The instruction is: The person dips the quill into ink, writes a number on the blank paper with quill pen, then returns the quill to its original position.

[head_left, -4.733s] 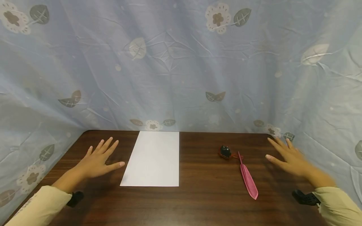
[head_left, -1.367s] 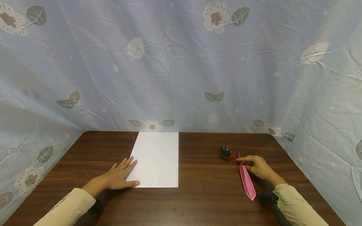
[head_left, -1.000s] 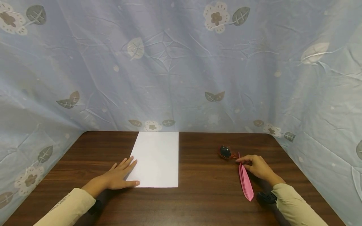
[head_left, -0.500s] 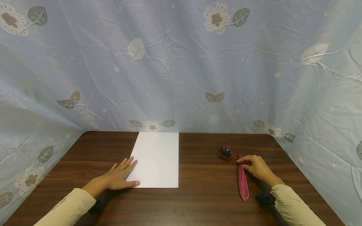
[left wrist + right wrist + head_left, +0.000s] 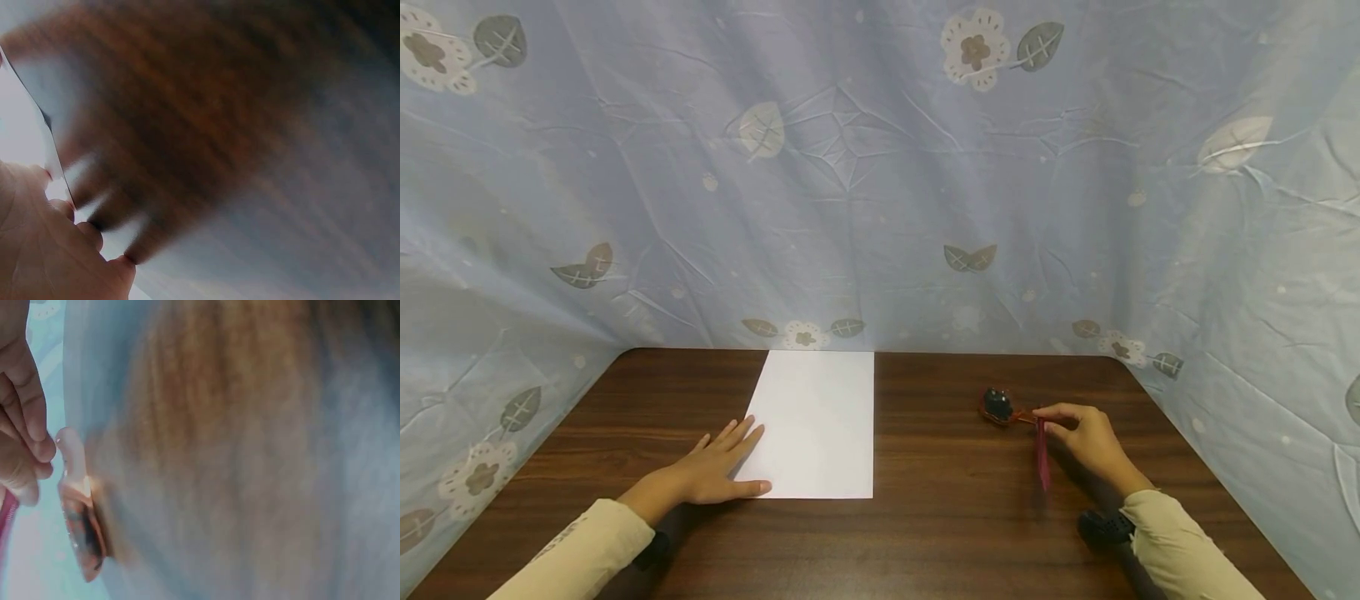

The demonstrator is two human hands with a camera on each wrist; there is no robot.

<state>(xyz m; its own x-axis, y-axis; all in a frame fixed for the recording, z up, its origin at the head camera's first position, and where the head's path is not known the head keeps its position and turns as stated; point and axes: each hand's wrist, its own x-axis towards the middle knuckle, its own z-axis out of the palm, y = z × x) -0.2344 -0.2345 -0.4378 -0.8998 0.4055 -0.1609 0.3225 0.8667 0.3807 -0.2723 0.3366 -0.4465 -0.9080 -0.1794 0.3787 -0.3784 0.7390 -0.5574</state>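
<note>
My left hand (image 5: 711, 471) lies with fingers spread over the left edge of a white sheet of paper (image 5: 820, 425) in the head view. In the left wrist view, fingertips show at the paper's edge. On the right, my right hand (image 5: 1086, 437) pinches the upper end of a narrow, folded pink cloth-like piece (image 5: 1042, 458) between thumb and fingers. The piece hangs down, seen nearly edge-on. Just left of these fingertips sits an amber, translucent object with a dark, shiny middle (image 5: 997, 404) and a slim handle-like end. The right wrist view shows only the pink piece's edge (image 5: 5, 525).
Both hands work over a dark brown wooden table (image 5: 925, 542). A pale blue curtain (image 5: 895, 183) with leaf and flower prints encloses its back and sides. A black strap device (image 5: 1105, 529) sits at the right wrist.
Both hands came in from the table's sides, the left onto the paper, the right onto the pink piece. Lately the pink piece has swung round and its lower end has risen; the left hand stays still.
</note>
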